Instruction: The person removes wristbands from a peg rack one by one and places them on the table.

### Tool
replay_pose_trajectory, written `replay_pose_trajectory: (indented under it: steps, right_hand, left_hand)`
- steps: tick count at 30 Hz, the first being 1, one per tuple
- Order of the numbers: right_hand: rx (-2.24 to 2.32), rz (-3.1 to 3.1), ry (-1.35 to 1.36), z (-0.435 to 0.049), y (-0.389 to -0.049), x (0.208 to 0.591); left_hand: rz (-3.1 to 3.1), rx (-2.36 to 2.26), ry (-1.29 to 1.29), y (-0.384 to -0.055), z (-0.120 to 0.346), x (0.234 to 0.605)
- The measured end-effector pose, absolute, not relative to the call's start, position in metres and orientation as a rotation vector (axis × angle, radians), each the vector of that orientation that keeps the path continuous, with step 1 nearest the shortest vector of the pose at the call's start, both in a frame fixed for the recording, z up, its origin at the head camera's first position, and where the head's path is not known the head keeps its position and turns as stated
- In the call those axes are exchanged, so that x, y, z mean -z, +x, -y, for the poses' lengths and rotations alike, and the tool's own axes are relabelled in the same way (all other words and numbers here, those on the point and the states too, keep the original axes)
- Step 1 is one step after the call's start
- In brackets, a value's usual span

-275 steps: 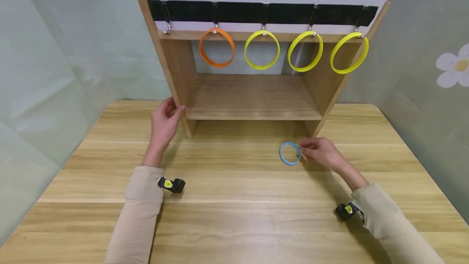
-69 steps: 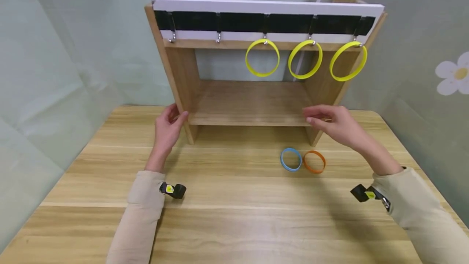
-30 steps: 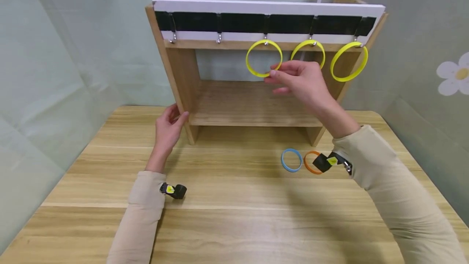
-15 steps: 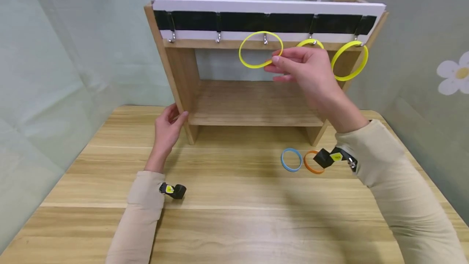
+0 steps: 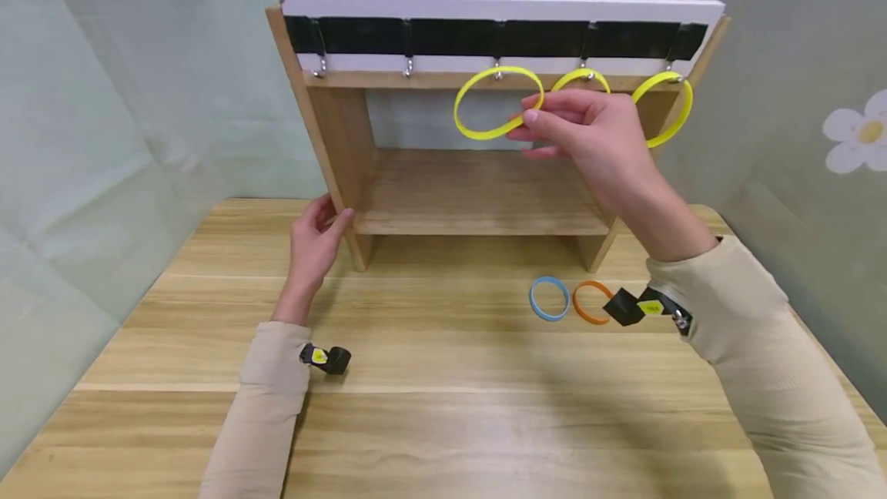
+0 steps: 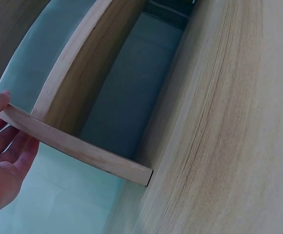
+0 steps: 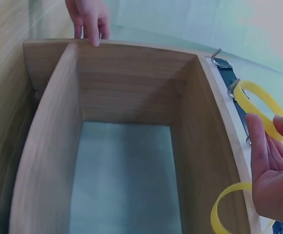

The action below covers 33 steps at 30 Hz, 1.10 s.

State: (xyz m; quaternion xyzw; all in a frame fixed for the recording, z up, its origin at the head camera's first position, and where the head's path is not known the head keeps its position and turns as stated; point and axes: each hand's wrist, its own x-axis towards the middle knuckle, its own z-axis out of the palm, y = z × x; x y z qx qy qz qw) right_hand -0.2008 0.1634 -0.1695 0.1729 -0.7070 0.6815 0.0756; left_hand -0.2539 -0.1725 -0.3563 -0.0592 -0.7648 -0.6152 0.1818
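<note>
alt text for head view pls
A right hand pinches a yellow ring by a hook; the left hand holds a wooden shelf. Two more yellow rings hang; a blue ring and an orange ring lie on the table.

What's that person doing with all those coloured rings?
The person's right hand pinches a thin yellow ring at the middle silver metal hook; I can't tell whether it's off. The left hand holds the side of the brown wooden shelf. Two more yellow rings hang on hooks to the right. A thin blue ring and a thin orange ring lie side by side on the wooden table.
</note>
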Motion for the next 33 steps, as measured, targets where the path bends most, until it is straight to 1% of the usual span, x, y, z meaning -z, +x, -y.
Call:
replay_pose_trajectory:
  steps: [11, 16, 25, 33]
  right_hand:
    - [-1.843, 2.323, 0.470, -0.184, -0.189, 0.197]
    - [-1.867, 2.338, 0.441, -0.194, -0.189, 0.212]
    - [-2.059, 2.259, 0.418, -0.216, -0.189, 0.246]
    - [-2.036, 2.353, 0.347, -0.234, -0.186, 0.281]
  left_hand:
    - [2.161, 1.717, -0.172, -0.254, 0.173, 0.356]
    - [2.162, 1.713, -0.174, -0.254, 0.173, 0.356]
    - [2.169, 1.708, -0.172, -0.255, 0.173, 0.357]
    - [2.145, 1.726, -0.174, -0.255, 0.171, 0.357]
